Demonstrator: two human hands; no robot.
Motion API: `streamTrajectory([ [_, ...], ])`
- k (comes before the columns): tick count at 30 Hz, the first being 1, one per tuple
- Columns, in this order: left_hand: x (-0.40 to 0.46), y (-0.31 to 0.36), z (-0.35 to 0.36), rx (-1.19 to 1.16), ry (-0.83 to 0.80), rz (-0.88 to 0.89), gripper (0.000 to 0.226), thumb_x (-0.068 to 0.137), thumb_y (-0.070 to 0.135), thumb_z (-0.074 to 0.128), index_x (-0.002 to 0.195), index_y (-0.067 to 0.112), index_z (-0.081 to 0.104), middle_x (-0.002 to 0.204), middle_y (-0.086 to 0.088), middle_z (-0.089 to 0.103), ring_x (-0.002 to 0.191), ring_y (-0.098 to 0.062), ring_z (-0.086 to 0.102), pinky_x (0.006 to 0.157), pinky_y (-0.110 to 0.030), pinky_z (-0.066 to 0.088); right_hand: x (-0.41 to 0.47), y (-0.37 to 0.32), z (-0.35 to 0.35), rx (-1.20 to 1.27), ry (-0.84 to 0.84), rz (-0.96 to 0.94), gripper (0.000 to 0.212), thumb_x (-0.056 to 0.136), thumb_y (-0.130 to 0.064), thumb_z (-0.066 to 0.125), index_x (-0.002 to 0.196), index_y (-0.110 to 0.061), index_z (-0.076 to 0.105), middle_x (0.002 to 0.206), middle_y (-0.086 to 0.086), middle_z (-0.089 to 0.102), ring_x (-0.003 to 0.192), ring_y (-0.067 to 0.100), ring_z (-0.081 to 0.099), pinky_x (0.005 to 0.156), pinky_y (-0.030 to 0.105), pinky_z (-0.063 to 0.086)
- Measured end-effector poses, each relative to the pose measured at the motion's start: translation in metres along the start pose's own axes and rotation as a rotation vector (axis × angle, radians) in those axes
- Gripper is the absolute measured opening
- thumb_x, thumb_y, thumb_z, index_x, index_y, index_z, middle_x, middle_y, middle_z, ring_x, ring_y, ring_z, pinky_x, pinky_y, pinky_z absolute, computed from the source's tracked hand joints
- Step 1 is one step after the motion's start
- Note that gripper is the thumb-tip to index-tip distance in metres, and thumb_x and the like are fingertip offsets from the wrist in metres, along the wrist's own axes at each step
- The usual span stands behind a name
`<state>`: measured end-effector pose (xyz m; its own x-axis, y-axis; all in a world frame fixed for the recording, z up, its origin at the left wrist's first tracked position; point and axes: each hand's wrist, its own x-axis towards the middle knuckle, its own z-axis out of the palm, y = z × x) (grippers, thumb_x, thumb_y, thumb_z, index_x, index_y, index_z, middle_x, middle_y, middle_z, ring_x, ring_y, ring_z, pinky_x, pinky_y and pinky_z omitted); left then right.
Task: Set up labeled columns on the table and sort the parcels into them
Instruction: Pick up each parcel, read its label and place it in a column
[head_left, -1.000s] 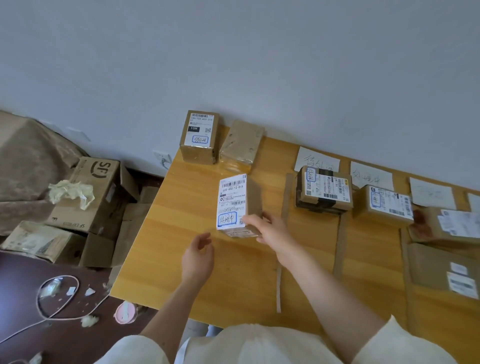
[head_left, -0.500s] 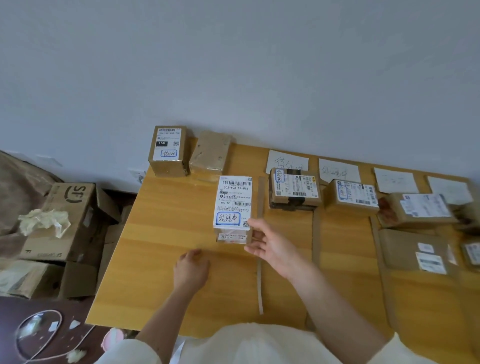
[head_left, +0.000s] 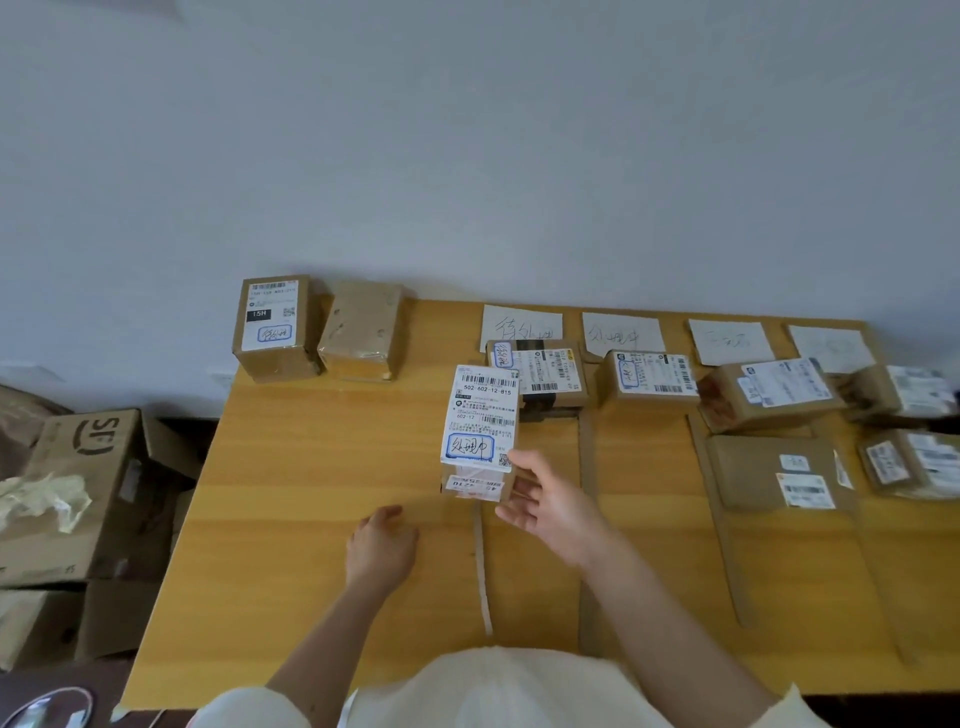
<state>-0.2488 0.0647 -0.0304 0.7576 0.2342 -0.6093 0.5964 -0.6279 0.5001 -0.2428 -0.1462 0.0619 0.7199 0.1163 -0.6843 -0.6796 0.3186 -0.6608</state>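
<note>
My right hand (head_left: 550, 506) grips the near right corner of a small cardboard parcel (head_left: 480, 415) with a white shipping label and a blue-boxed handwritten mark, held above the wooden table (head_left: 311, 467). My left hand (head_left: 382, 545) rests on the table, curled and holding nothing. Several paper column labels (head_left: 522, 325) lie along the far edge, split by cardboard strips (head_left: 587, 467). Sorted parcels (head_left: 644, 376) sit below the labels. Two more parcels (head_left: 272, 327) stand at the far left corner.
Open cardboard boxes (head_left: 88, 488) with crumpled wrap stand on the floor left of the table. A grey wall runs behind the table. A flat padded parcel (head_left: 779, 470) and more boxes (head_left: 909, 462) lie in the right columns.
My right hand has lifted the labelled parcel and carried it right, toward the first strip. My left hand has let go and dropped onto the table. The camera has swung right.
</note>
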Motion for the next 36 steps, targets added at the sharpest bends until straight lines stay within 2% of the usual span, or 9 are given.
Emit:
streamTrajectory([
  [3,-0.003,0.013,0.005,-0.010,-0.011,0.034,0.044,0.085,0.027,0.059,0.128,0.023,0.056,0.129,-0.011,0.055,0.114,-0.031,0.054,0.094,-0.038,0.046,-0.005,0.001,-0.013,0.022,0.037,-0.013,0.035,0.089,-0.034,0.063,0.118,-0.015,0.064,0.119,0.013,0.067,0.105,0.022,0.063,0.097,0.040,0.052],
  [8,-0.005,0.031,0.014,-0.003,-0.020,0.098,0.042,0.087,0.027,0.059,0.128,0.023,0.056,0.133,-0.010,0.053,0.121,-0.029,0.051,0.098,-0.038,0.044,-0.014,0.000,-0.029,0.154,0.106,0.005,0.036,0.087,-0.034,0.065,0.115,-0.011,0.066,0.110,0.011,0.070,0.099,0.022,0.061,0.091,0.038,0.050],
  [18,-0.006,0.052,0.023,0.024,-0.071,0.177,0.041,0.089,0.028,0.058,0.129,0.024,0.054,0.136,-0.007,0.051,0.120,-0.026,0.050,0.090,-0.035,0.046,-0.024,0.003,-0.059,0.208,0.187,-0.079,0.036,0.089,-0.033,0.061,0.118,-0.013,0.065,0.105,0.006,0.072,0.100,0.022,0.060,0.082,0.034,0.048],
  [21,-0.005,0.057,0.029,0.047,-0.092,0.198,0.040,0.090,0.029,0.057,0.130,0.024,0.053,0.137,-0.007,0.049,0.117,-0.027,0.052,0.087,-0.035,0.048,-0.029,0.003,-0.070,0.212,0.218,-0.107,0.032,0.092,-0.031,0.059,0.118,-0.013,0.065,0.107,0.009,0.071,0.100,0.023,0.061,0.086,0.036,0.048],
  [24,-0.002,0.060,0.033,0.076,-0.134,0.201,0.040,0.091,0.033,0.055,0.130,0.025,0.052,0.139,-0.007,0.046,0.105,-0.028,0.058,0.080,-0.037,0.053,-0.033,0.008,-0.085,0.176,0.280,-0.135,0.024,0.095,-0.027,0.056,0.115,-0.017,0.063,0.116,0.012,0.066,0.108,0.024,0.060,0.098,0.041,0.048],
  [26,-0.001,0.061,0.036,0.101,-0.154,0.190,0.040,0.091,0.035,0.054,0.130,0.026,0.051,0.140,-0.006,0.045,0.103,-0.030,0.060,0.079,-0.039,0.054,-0.032,0.008,-0.094,0.313,0.340,-0.126,0.030,0.093,-0.024,0.058,0.121,-0.017,0.058,0.122,0.011,0.061,0.115,0.026,0.056,0.106,0.042,0.044],
  [29,-0.001,0.063,0.040,0.123,-0.143,0.184,0.041,0.092,0.034,0.054,0.132,0.025,0.050,0.141,-0.006,0.043,0.116,-0.028,0.052,0.086,-0.040,0.052,-0.026,0.000,-0.108,0.513,0.447,-0.085,0.043,0.089,-0.020,0.060,0.130,-0.015,0.048,0.119,0.011,0.054,0.112,0.027,0.051,0.110,0.044,0.039],
  [32,0.000,0.066,0.041,0.134,-0.134,0.184,0.041,0.092,0.034,0.054,0.132,0.025,0.050,0.141,-0.006,0.045,0.115,-0.027,0.053,0.086,-0.041,0.052,-0.015,-0.008,-0.123,0.552,0.479,-0.050,0.049,0.086,-0.024,0.063,0.132,-0.017,0.048,0.120,0.011,0.051,0.113,0.026,0.049,0.108,0.043,0.040],
  [36,0.001,0.066,0.041,0.146,-0.129,0.172,0.041,0.092,0.034,0.054,0.132,0.025,0.050,0.140,-0.007,0.046,0.107,-0.028,0.057,0.083,-0.040,0.053,0.003,-0.018,-0.130,0.540,0.543,0.044,0.052,0.082,-0.036,0.066,0.127,-0.015,0.050,0.111,0.008,0.053,0.109,0.022,0.051,0.100,0.037,0.044],
])
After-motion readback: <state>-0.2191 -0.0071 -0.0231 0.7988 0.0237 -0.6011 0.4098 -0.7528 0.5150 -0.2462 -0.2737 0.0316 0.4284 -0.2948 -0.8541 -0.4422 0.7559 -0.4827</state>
